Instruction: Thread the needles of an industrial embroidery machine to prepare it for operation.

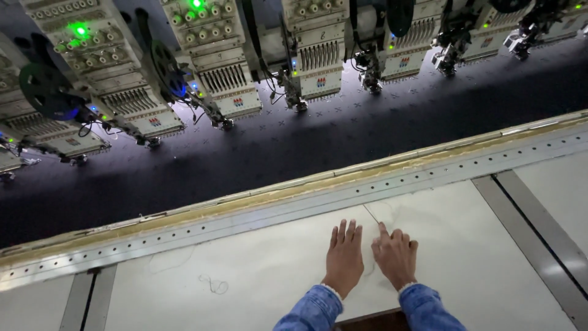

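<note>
resting flat and empty, left hand (343,257) beside loosely curled right hand (395,255) on white table (263,270).

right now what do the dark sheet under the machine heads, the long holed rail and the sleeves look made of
Dark sheet: looks like woven cloth, matt navy, with small stitched marks in rows. Long holed rail: seems metal, dull grey with a soft sheen and a regular line of holes. Sleeves: likely denim, mottled blue with pale frayed cuffs. Both hands, left hand and right hand, rest on the pale tabletop, material unclear.
</note>
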